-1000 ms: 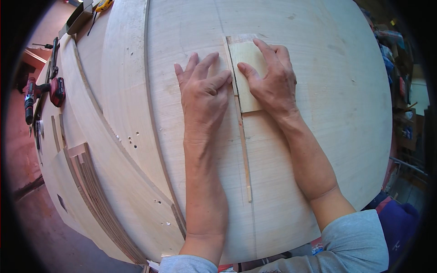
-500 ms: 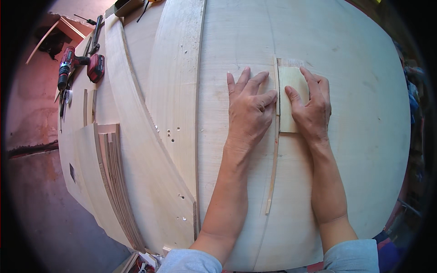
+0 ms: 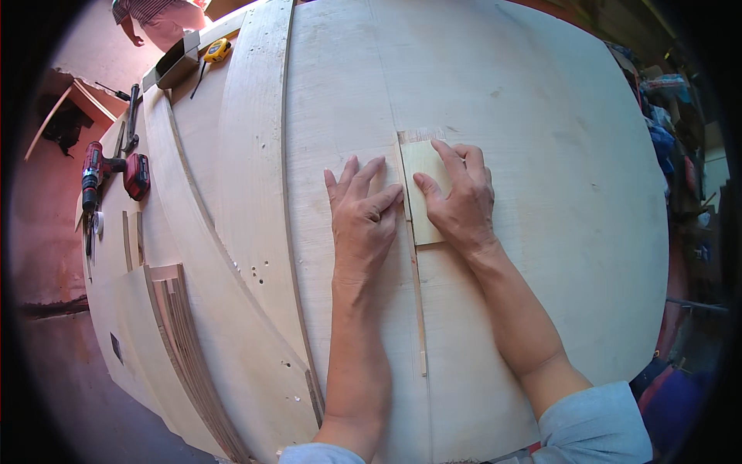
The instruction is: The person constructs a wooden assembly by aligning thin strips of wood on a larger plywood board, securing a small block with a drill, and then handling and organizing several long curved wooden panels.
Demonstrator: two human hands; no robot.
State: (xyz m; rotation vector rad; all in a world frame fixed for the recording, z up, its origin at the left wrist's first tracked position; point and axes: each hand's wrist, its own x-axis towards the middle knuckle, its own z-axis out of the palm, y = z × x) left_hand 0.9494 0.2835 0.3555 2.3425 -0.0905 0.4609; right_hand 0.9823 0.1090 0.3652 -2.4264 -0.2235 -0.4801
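A small rectangular wooden board lies on a large pale plywood sheet, its left edge against a thin wooden strip. My right hand grips the board, thumb on its face and fingers over its upper right side. My left hand rests on the sheet left of the strip, fingers spread, with the thumb tip touching the strip's side. A pencil-like line runs along the sheet above and below the strip.
Long curved plywood pieces lie at left, beside a stack of curved strips. A red cordless drill, a yellow tape measure and a dark open box sit along the far left. Another person stands beyond.
The view has shifted, so the sheet, board and hands appear farther left and lower. Another person and more of the tape measure now show at upper left. Both hands keep nearly the same pose.
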